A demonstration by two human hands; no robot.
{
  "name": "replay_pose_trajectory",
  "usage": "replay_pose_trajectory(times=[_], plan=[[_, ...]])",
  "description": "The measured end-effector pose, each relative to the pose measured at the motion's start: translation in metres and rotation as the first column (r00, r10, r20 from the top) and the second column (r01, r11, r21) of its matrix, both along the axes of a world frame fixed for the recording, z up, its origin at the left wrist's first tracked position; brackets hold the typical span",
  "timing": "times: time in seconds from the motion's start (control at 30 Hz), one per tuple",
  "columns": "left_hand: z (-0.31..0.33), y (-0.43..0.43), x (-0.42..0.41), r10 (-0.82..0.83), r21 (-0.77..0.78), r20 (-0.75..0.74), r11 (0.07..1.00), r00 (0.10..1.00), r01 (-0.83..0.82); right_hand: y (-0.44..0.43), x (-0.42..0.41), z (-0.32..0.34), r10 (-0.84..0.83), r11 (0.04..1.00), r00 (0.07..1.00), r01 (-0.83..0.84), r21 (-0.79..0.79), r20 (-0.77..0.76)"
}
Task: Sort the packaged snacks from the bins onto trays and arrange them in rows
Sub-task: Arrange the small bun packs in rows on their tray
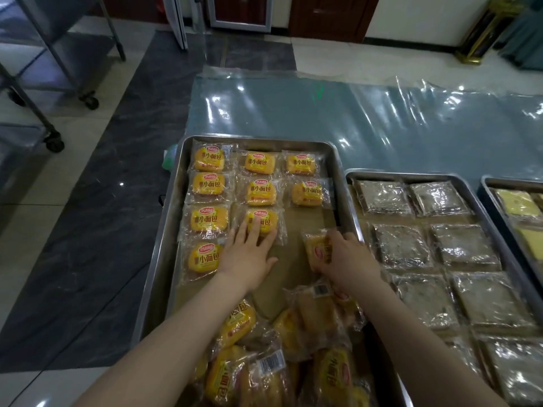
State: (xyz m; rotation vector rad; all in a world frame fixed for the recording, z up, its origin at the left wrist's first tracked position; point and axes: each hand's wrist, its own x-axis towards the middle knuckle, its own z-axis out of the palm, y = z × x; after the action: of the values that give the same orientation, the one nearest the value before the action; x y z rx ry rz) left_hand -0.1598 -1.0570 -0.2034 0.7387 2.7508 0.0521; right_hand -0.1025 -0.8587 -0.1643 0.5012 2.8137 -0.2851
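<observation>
Food-packing room: steel trays (164, 239), wheeled racks (44, 83), tiled floor (97, 177)

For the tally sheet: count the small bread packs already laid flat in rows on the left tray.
9 bread packs. Left column: four; middle: three, the nearest under the left hand; right: two. Excluded: the pack in the right hand, the loose pile.
</observation>
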Motion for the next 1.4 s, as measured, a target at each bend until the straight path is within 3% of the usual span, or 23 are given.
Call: replay_pose_trajectory(times=[0.13,0.23,0.33,0.43,0.6,0.67,0.83,0.93,1.13,1.4], plan=[[-0.002,-0.015,0.012,0.116,0.097,-0.089,0.990,0.989,-0.107,0.004,0.002,0.000,-0.027,0.999,0.999,0.026,-0.039,-0.031],[-0.005,-0.031,0.019,0.224,0.089,-0.123,0.973,0.967,-0.214,0.001,-0.004,-0.002,-0.010,0.999,0.999,0.009,-0.033,-0.047],[-0.007,-0.046,0.014,0.292,0.067,-0.123,0.956,0.949,-0.285,-0.002,-0.013,-0.004,-0.026,0.999,0.989,0.019,-0.050,-0.147],[-0.010,-0.062,0.006,0.320,0.073,-0.085,0.947,0.944,-0.314,-0.003,-0.018,-0.001,-0.041,0.999,0.992,0.038,-0.024,-0.116],[-0.020,-0.072,0.006,0.318,0.081,-0.052,0.946,0.947,-0.313,-0.003,-0.018,-0.003,0.091,0.995,0.978,-0.081,0.061,-0.185],[-0.022,-0.071,0.006,0.319,0.086,-0.062,0.946,0.946,-0.313,-0.004,-0.021,-0.005,0.164,0.986,0.961,-0.168,-0.001,-0.223],[-0.023,-0.072,0.006,0.312,0.086,-0.071,0.948,0.948,-0.306,0.005,-0.026,-0.001,0.266,0.956,0.963,-0.268,-0.121,-0.029],[-0.024,-0.073,0.007,0.301,0.090,-0.078,0.951,0.950,-0.294,0.012,-0.019,-0.005,0.249,0.962,0.968,-0.246,-0.122,0.010],[-0.028,-0.075,0.009,0.293,0.101,-0.080,0.953,0.953,-0.285,0.005,-0.032,-0.019,0.076,0.996,0.979,-0.084,-0.034,-0.188],[-0.031,-0.076,0.007,0.284,0.094,-0.079,0.956,0.955,-0.277,0.001,-0.054,-0.037,0.086,0.996,0.968,-0.080,0.035,-0.237]])
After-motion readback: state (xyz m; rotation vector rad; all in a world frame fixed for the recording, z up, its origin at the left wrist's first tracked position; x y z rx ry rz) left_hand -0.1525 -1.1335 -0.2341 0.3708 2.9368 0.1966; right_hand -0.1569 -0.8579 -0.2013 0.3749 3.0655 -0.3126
